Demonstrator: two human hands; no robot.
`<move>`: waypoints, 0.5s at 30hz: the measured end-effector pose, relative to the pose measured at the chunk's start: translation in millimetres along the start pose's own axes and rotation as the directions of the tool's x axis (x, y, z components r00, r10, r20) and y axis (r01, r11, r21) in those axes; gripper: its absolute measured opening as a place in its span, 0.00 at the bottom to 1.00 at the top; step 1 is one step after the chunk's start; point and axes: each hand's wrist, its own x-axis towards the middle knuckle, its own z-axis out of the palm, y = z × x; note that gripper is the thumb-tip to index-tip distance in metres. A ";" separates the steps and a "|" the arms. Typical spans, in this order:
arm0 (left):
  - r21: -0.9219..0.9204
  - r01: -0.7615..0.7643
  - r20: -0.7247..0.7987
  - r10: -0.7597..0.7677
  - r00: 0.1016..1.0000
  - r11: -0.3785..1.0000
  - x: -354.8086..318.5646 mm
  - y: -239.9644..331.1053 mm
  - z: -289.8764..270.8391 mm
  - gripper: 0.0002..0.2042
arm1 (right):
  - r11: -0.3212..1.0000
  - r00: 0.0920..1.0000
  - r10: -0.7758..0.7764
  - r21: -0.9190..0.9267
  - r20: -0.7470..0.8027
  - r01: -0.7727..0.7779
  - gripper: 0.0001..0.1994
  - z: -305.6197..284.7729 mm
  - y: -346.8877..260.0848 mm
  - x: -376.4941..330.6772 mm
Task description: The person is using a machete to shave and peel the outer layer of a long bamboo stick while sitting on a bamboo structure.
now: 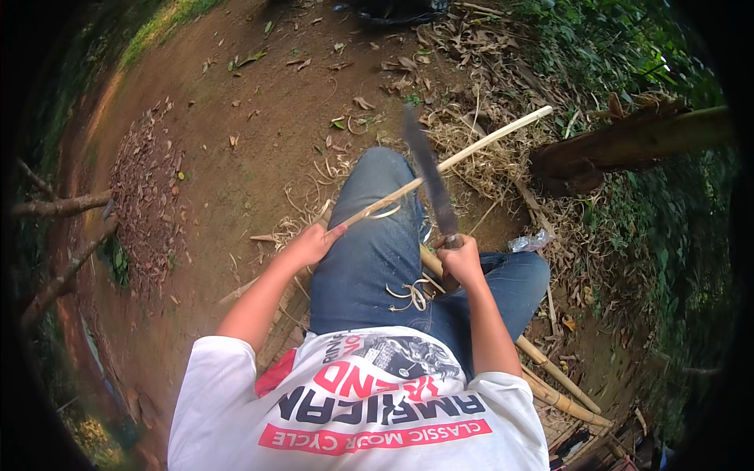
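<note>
My left hand point(312, 244) is closed round the near end of a long pale bamboo strip point(487, 142). The strip slants up to the right across my raised knee, its far end over the ground litter. In my right hand point(461, 260) is the handle of a machete point(428, 169), its dark blade pointing away from me. Blade and strip cross just right of the knee; the blade looks slightly blurred. A thin curled shaving point(385, 212) hangs by the strip near my left hand. More curled shavings point(410, 297) lie on my jeans.
Bamboo poles point(558, 373) lie at my lower right. A clear plastic bag point(531, 241) rests by my right knee. A thick trunk point(628, 145) juts in from the right over dry leaves and shavings point(487, 169). Branches point(63, 206) stand at the left; a black item point(397, 9) lies far ahead.
</note>
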 end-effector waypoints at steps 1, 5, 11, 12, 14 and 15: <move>0.007 0.001 -0.003 -0.001 1.000 1.000 -0.8 1.7 1.9 0.41 | 1.000 0.999 -0.002 -0.017 -0.051 0.001 0.04 4.4 2.6 4.3; -0.001 0.060 0.066 -0.060 0.996 0.998 3.7 0.7 -2.8 0.40 | 0.895 0.966 -0.246 -0.365 0.075 0.256 0.06 15.8 14.0 -3.0; 0.026 0.151 0.134 -0.153 0.979 0.988 6.4 11.0 -5.1 0.40 | 0.993 0.993 -0.114 -0.038 0.006 0.114 0.08 19.5 27.2 7.3; -0.050 0.112 0.141 -0.104 0.985 0.992 10.6 -12.4 3.6 0.41 | 0.966 0.973 -0.229 -0.121 0.010 0.228 0.08 24.9 36.6 8.6; -0.032 0.120 0.178 -0.112 0.978 0.992 14.6 -27.6 3.1 0.41 | 0.926 0.950 -0.309 -0.213 0.053 0.313 0.09 20.0 34.0 8.6; -0.022 0.130 0.194 -0.124 0.973 0.991 14.1 -31.0 2.8 0.42 | 0.931 0.958 -0.274 -0.224 0.091 0.287 0.09 11.5 19.1 4.1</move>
